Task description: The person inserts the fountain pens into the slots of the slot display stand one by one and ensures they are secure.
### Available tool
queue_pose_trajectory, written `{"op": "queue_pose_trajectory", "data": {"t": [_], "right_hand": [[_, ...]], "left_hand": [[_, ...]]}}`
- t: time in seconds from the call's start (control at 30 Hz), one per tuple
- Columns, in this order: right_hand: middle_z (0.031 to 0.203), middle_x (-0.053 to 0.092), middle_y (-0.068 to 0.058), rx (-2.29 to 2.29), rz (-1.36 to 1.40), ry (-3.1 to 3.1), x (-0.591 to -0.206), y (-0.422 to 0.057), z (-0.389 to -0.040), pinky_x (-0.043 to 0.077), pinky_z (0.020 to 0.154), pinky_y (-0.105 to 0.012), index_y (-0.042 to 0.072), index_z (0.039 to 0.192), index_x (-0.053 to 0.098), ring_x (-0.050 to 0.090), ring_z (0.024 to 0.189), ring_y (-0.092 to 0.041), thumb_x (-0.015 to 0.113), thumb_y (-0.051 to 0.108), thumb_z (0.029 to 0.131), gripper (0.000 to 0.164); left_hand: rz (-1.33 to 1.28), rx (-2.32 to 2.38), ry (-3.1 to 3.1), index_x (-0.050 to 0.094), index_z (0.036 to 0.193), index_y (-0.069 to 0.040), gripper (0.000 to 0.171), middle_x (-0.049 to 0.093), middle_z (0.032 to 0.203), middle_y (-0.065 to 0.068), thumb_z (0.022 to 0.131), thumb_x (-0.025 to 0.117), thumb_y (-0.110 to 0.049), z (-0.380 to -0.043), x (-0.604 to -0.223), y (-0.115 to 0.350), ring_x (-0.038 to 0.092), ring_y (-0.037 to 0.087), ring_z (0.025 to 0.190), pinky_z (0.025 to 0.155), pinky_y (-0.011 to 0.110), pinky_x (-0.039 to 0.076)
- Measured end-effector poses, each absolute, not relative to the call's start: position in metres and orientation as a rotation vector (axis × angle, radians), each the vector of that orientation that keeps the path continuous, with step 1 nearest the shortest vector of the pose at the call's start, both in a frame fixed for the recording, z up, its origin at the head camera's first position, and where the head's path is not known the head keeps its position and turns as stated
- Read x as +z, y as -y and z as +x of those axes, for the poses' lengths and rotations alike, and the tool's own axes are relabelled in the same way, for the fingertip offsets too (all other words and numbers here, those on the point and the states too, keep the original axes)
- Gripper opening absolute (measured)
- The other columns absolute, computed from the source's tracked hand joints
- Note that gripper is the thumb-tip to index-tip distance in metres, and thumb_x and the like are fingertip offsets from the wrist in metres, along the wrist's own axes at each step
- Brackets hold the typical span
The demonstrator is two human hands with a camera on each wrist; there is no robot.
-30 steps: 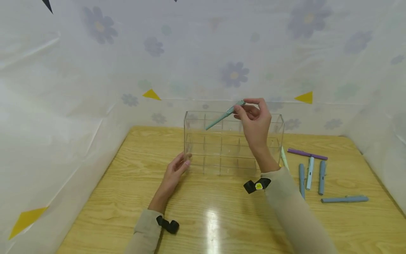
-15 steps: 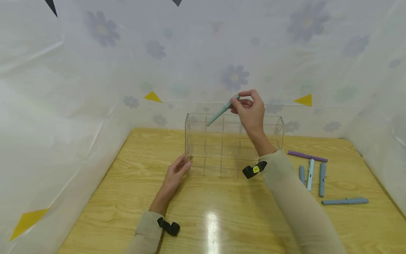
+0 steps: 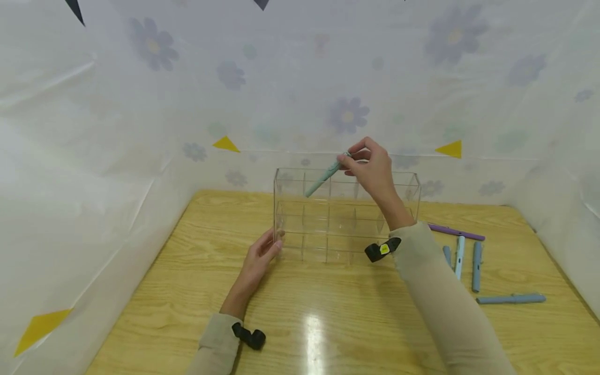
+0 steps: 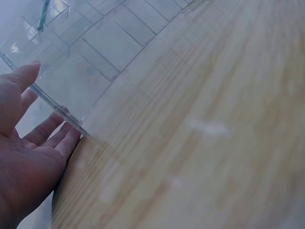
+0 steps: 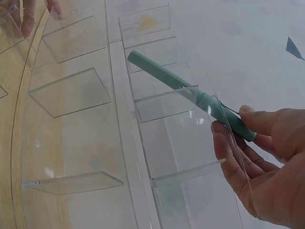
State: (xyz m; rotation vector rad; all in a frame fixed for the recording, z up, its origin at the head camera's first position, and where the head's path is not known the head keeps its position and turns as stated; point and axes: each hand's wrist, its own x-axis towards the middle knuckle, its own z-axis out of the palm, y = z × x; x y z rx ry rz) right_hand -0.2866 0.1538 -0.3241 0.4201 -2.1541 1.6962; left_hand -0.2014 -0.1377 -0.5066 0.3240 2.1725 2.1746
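The divided case [image 3: 341,225] looked to me like clear plastic, glassy smooth, its edges catching thin lines of light. The green pen [image 3: 323,180] had a smooth, satin-matt barrel, plastic by its look, with a few small glints near the clip [image 5: 226,106]. The purple pen [image 3: 457,232] and the blue pens [image 3: 511,299] seemed of similar smooth, rather dull plastic. The surface [image 3: 286,312] was wood-grained and glossy enough to throw back a bright streak. The sheeting [image 3: 117,172] around it looked like thin, creased plastic with a soft sheen. The sleeves [image 3: 445,297] were matt cloth.
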Motion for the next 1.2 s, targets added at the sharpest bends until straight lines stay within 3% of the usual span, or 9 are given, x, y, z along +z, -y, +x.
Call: {"op": "queue_pose_trajectory", "data": {"t": [0.33, 0.63, 0.87, 1.2], "right_hand": [[0.109, 0.07, -0.023, 1.672, 0.446, 2.193, -0.323, -0.165, -0.282, 0.06, 0.078, -0.031, -0.003, 0.119, 0.058, 0.072, 0.083, -0.006, 0.073, 0.015, 0.097, 0.031], [0.108, 0.07, -0.016, 1.734, 0.457, 1.993, -0.312, -0.203, -0.249, 0.059, 0.081, -0.026, 0.004, 0.119, 0.063, 0.073, 0.093, -0.022, 0.071, 0.014, 0.098, 0.025], [0.104, 0.073, -0.014, 1.83, 0.429, 1.85, -0.322, -0.237, -0.221, 0.059, 0.078, -0.027, -0.001, 0.117, 0.065, 0.072, 0.091, -0.025, 0.072, 0.007, 0.096, 0.024], [0.103, 0.075, -0.013, 1.938, 0.26, 1.728, -0.359, -0.278, -0.196, 0.059, 0.076, -0.027, -0.011, 0.118, 0.062, 0.072, 0.09, -0.023, 0.07, 0.003, 0.096, 0.027]], "left_hand": [[0.285, 2.178, -2.172, 0.047, 0.154, -0.012, 0.051, 0.056, 0.148, 0.014, 0.106, 0.061, -0.022, -0.201, -0.507, 0.14, 0.048, 0.027, 0.14, 0.112, 0.042, 0.04], [0.314, 2.175, -2.179, 0.046, 0.154, -0.008, 0.052, 0.055, 0.148, 0.016, 0.106, 0.061, -0.022, -0.201, -0.505, 0.143, 0.049, 0.031, 0.139, 0.111, 0.04, 0.041], [0.324, 2.162, -2.191, 0.046, 0.155, -0.011, 0.053, 0.055, 0.148, 0.014, 0.106, 0.061, -0.024, -0.2, -0.502, 0.147, 0.05, 0.03, 0.138, 0.105, 0.028, 0.045], [0.328, 2.169, -2.194, 0.047, 0.154, -0.011, 0.052, 0.056, 0.148, 0.013, 0.106, 0.061, -0.022, -0.199, -0.503, 0.15, 0.05, 0.029, 0.138, 0.103, 0.025, 0.046]]}}
